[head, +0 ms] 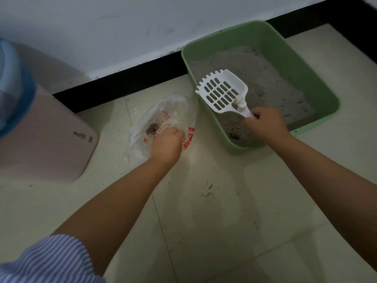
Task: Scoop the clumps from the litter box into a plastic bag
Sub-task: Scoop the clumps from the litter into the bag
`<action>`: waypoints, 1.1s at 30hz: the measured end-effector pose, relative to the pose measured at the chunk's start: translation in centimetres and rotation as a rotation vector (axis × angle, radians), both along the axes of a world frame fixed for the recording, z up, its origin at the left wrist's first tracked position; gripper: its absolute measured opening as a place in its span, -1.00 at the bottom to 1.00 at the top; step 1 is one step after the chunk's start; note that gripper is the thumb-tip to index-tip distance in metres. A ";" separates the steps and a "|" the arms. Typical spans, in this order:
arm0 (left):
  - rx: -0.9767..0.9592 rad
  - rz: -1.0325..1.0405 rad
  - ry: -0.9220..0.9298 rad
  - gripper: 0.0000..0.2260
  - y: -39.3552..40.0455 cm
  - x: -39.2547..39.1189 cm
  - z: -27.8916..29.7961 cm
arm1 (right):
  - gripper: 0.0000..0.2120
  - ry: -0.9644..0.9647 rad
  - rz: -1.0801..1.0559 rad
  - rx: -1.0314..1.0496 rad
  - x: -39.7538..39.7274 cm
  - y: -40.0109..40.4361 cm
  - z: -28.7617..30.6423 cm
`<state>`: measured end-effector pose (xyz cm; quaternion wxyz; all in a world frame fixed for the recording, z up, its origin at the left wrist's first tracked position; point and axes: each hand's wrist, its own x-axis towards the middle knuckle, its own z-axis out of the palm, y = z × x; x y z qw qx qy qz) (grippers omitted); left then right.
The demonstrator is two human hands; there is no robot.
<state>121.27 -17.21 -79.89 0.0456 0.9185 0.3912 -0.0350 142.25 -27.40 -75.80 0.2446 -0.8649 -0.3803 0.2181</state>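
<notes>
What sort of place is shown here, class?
Probably a home's pet corner: a green litter box of grey litter sits on a tiled floor by a white wall.

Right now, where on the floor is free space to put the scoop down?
Bare tile lies in front of the green litter box, between the two forearms, apart from a few litter crumbs. It is crowded between box and plastic bag, where the left hand grips the bag. The right hand holds the scoop; a pink object fills the left.

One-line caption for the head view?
Right hand lifts white slotted scoop over green litter box; left hand holds clear plastic bag.
</notes>
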 end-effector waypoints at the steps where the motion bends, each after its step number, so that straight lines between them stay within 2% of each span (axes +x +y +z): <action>1: 0.036 0.040 0.011 -0.75 0.7 0.1 0.4 | -0.85 0.010 -0.019 -0.002 0.3 -0.3 0.2; 4: 0.017 0.097 -0.055 -0.72 0.8 0.2 0.9 | -0.79 -0.043 -0.011 -0.180 2.2 -1.3 1.4; 8: 0.003 -0.057 -0.284 -0.67 -1.4 2.6 1.2 | -0.63 -0.150 0.108 -0.534 5.2 -3.2 5.2; 12: -0.202 -0.024 -0.112 -0.48 -3.3 7.1 1.5 | -0.59 -0.220 0.120 -0.725 6.2 -4.4 7.5; 16: -0.235 0.073 -0.017 -0.46 -4.0 10.2 0.8 | -0.57 -0.280 0.205 -0.821 6.6 -2.9 7.8; 18: -0.235 0.094 -0.015 -0.46 -3.9 10.5 0.5 | -0.64 -0.321 0.265 -0.889 6.8 -1.7 7.5; 20: -0.242 0.080 -0.034 -0.45 -3.8 10.3 0.3 | -0.74 -0.322 0.314 -0.918 6.9 -0.9 7.7; 26: -0.316 -0.017 -0.095 -0.45 -1.2 9.5 0.3 | -0.66 -0.144 0.447 -0.874 7.4 -0.7 5.8; 33: -0.306 0.051 -0.171 -0.45 1.0 10.6 -0.2 | -0.62 -0.117 0.317 -0.677 6.2 -1.1 1.1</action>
